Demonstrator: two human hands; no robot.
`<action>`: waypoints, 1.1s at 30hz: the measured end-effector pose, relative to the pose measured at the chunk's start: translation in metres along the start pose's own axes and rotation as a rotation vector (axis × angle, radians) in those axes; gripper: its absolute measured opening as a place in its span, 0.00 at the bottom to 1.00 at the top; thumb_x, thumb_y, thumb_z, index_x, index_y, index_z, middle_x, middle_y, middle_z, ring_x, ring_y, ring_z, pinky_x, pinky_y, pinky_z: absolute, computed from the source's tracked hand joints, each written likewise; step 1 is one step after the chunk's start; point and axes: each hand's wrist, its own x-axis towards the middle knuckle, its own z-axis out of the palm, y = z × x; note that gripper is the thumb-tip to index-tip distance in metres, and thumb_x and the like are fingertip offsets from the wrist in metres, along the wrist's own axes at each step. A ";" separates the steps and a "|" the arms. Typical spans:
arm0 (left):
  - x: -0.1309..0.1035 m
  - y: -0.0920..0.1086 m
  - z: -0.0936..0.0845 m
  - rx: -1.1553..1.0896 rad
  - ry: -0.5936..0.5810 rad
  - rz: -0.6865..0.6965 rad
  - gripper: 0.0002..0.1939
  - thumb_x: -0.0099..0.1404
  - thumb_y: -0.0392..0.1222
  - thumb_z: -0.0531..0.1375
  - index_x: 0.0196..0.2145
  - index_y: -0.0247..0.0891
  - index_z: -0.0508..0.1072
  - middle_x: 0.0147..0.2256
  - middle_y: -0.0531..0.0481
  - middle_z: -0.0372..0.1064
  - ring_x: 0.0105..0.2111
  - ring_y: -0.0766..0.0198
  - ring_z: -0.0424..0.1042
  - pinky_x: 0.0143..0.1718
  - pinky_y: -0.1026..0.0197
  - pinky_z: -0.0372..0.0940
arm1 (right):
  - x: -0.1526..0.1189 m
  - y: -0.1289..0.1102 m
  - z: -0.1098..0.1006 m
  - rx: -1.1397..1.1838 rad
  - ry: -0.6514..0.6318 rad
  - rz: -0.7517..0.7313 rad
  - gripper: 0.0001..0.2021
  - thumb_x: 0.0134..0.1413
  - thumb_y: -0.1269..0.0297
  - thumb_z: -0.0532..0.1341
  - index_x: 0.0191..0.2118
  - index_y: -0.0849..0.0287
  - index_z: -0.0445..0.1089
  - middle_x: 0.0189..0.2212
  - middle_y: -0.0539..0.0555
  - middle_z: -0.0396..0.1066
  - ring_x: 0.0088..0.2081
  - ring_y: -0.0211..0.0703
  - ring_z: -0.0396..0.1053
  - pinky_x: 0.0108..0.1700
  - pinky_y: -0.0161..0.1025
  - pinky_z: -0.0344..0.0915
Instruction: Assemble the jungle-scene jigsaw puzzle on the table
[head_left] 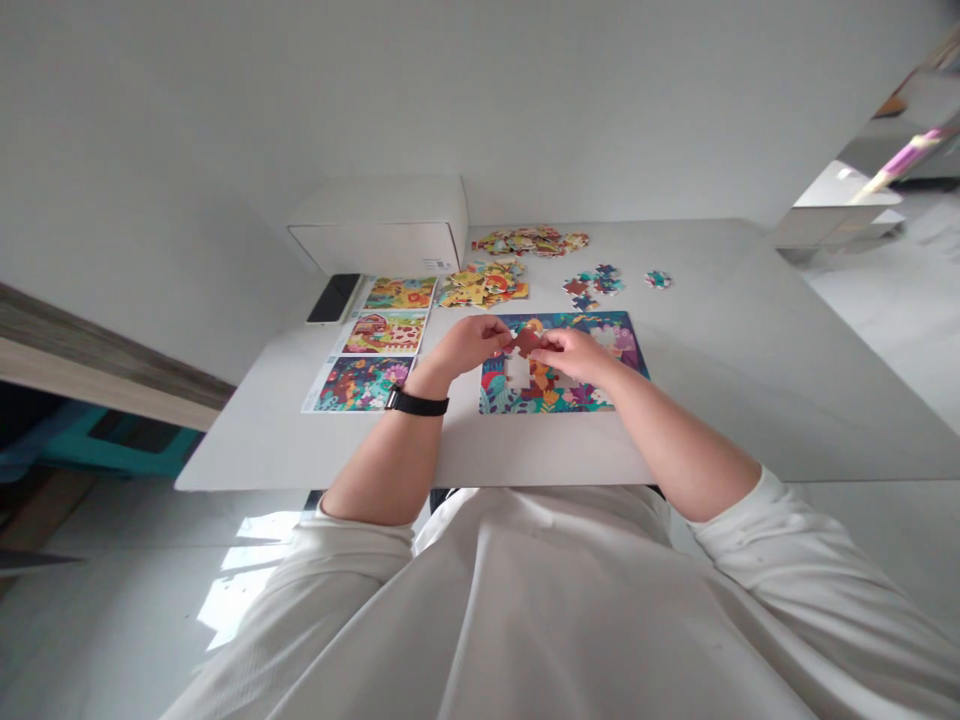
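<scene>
A brown jigsaw piece is pinched between my two hands, above the left part of a colourful jigsaw puzzle. My left hand grips its left side with closed fingertips. From the other side, my right hand has thumb and fingers closed on the piece. Just below it, a pale gap shows in the puzzle, and smaller pale patches appear farther right. Part of the puzzle's upper left is hidden by my hands. A black band circles my left wrist.
Loose dark pieces lie behind the puzzle, with a small teal cluster to their right. Yellow pieces and another pile are farther back. A picture sheet, a phone and a white box occupy the left.
</scene>
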 end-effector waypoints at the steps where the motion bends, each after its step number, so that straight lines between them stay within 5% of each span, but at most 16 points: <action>1: 0.000 0.001 0.001 -0.019 0.001 -0.001 0.16 0.66 0.53 0.62 0.35 0.37 0.81 0.31 0.48 0.79 0.31 0.62 0.73 0.33 0.63 0.64 | 0.001 0.001 0.000 0.023 0.009 -0.001 0.15 0.56 0.49 0.72 0.40 0.55 0.79 0.32 0.53 0.80 0.37 0.50 0.74 0.42 0.42 0.68; 10: -0.004 0.003 -0.004 -0.026 -0.231 0.025 0.12 0.63 0.48 0.63 0.37 0.39 0.83 0.34 0.48 0.82 0.33 0.61 0.77 0.36 0.63 0.68 | -0.004 -0.010 -0.009 0.107 0.095 0.012 0.17 0.58 0.46 0.66 0.36 0.56 0.74 0.29 0.50 0.73 0.32 0.43 0.67 0.34 0.38 0.61; 17: -0.002 0.003 -0.002 -0.048 -0.024 -0.026 0.17 0.69 0.51 0.58 0.39 0.37 0.81 0.35 0.46 0.81 0.28 0.64 0.72 0.30 0.63 0.64 | -0.001 -0.003 -0.004 0.131 0.001 0.017 0.15 0.58 0.47 0.67 0.38 0.55 0.76 0.32 0.51 0.76 0.32 0.43 0.69 0.36 0.40 0.64; 33: -0.003 0.007 0.004 -0.013 -0.140 0.051 0.16 0.61 0.51 0.64 0.37 0.36 0.83 0.30 0.49 0.80 0.30 0.61 0.74 0.31 0.63 0.64 | 0.001 0.000 0.001 0.177 -0.103 0.021 0.13 0.60 0.51 0.68 0.40 0.57 0.77 0.34 0.53 0.80 0.32 0.43 0.73 0.34 0.38 0.66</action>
